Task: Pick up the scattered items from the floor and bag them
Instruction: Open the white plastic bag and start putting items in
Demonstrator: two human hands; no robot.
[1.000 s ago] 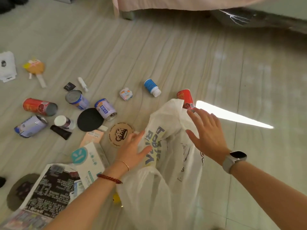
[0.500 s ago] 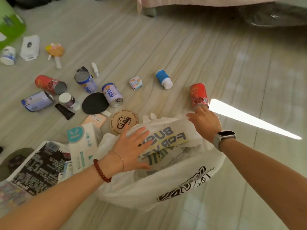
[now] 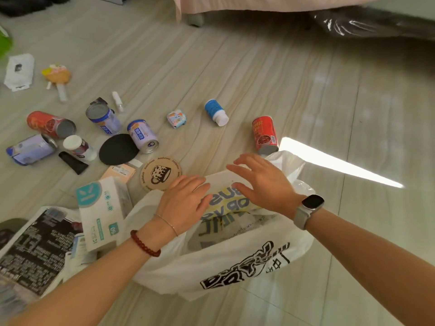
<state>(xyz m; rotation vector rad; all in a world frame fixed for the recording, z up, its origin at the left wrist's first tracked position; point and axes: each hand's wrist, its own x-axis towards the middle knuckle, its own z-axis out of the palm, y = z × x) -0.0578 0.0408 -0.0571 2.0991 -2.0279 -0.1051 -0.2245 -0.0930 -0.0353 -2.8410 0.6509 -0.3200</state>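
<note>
A white plastic bag with black and yellow print lies on the floor in front of me. My left hand rests flat on its upper edge, fingers straight. My right hand hovers spread over the same edge, fingers straight. A red can lies just beyond the bag. Further left lie a blue-and-white bottle, a small colourful tin, a round cork coaster, a black disc, several cans and a tissue pack.
A magazine lies at the lower left. A white packet and a toy on a stick lie at the far left. A bed and a dark plastic sheet stand at the back. Bare floor stretches to the right.
My right hand left the bag's right corner by the red can and moved left over the bag's edge, fingers now spread. My left hand slid slightly forward on the bag.
</note>
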